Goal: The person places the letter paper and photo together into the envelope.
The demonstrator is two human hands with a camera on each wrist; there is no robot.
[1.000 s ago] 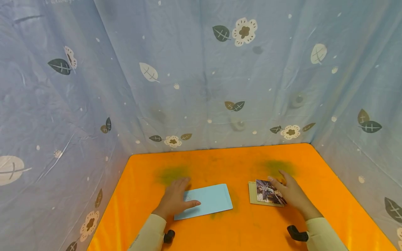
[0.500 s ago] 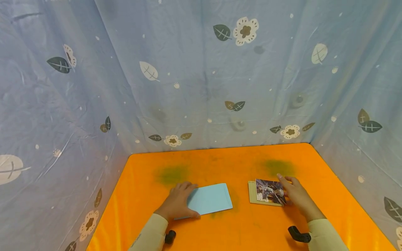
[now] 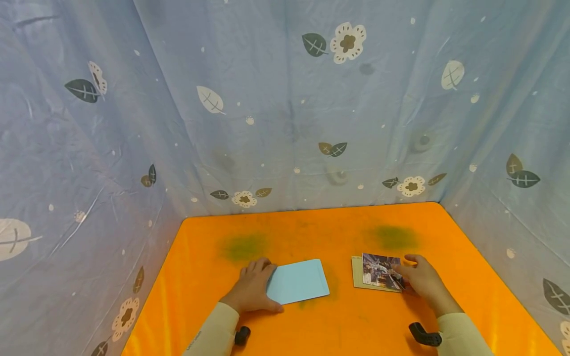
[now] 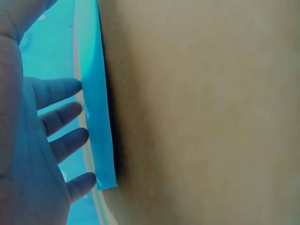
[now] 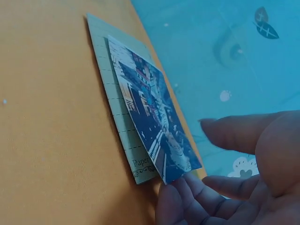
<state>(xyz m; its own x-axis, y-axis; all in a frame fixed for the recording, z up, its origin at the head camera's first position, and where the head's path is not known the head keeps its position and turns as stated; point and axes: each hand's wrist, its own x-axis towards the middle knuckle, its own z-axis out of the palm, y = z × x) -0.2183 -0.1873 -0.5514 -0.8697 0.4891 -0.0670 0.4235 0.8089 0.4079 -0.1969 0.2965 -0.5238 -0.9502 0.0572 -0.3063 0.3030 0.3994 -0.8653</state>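
The table (image 3: 311,336) is orange. A blue envelope (image 3: 299,283) lies nearer its left edge, a yellowish notepad (image 3: 357,275) its right.

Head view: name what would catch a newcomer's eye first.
Likely the bright orange tabletop, set against a blue curtain printed with flowers and leaves. Next, the pale blue envelope at the left hand, and the dark photo card overlapping lined paper at the right hand.

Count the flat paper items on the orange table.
3 visible: the blue one at the left hand; the picture card and the lined paper beneath it, at the right hand. Others may be hidden.
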